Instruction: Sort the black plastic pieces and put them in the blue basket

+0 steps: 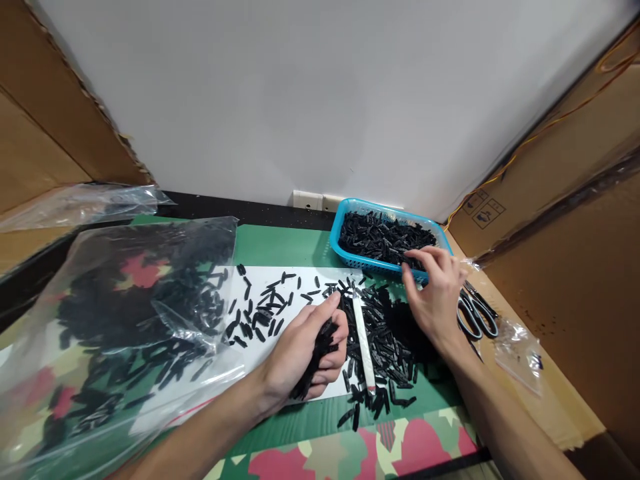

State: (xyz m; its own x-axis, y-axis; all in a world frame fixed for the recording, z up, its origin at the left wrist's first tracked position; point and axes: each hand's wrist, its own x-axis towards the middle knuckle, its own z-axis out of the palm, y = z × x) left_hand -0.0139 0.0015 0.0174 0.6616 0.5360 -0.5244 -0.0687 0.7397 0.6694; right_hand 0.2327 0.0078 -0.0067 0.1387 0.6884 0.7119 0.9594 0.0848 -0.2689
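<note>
My left hand is closed around a handful of small black strip-like pieces, some of which stick out of the fist. It is over the white sheet. My right hand is at the near right side of a blue plastic basket. Its thumb and index fingertips are a little apart at the rim, with nothing visible between them. Many of the same black pieces fill the basket. Below it lies a loose pile of black pieces, with a slim white tool across it.
A clear plastic bag holding more black pieces covers the left side. At the right are scissors and a small clear bag. Cardboard walls stand at both sides, with a pale wall behind.
</note>
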